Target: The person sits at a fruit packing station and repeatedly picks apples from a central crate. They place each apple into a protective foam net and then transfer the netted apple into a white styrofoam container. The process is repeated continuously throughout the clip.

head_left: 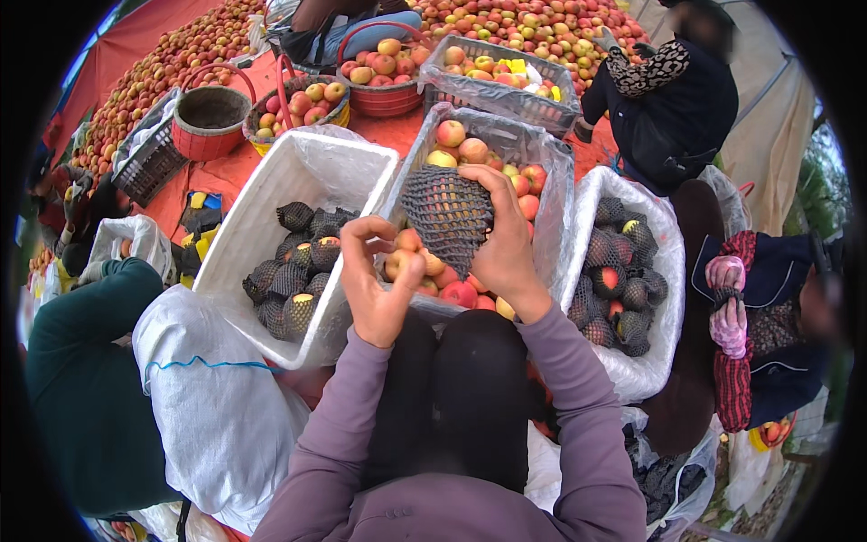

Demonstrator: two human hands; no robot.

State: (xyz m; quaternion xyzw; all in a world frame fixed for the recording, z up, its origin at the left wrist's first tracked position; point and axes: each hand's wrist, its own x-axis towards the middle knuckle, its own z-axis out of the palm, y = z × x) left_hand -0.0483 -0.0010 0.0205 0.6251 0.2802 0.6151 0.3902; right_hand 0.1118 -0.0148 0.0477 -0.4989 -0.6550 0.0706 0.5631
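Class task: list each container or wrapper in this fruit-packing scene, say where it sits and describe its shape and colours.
White bin: left of the hands, rectangular, holding netted fruit.
Lined crate: centre, clear plastic, loose apples.
White sack: right, rounded, netted fruit.
Red basket: upper left, round.
Dark foam net: in right hand.

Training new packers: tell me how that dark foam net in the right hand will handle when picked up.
The dark foam net probably feels floppy and stretchy: its open mesh bulges under the right hand. Likely very light, being mostly holes. Its ribbed surface should grip rather than slip.
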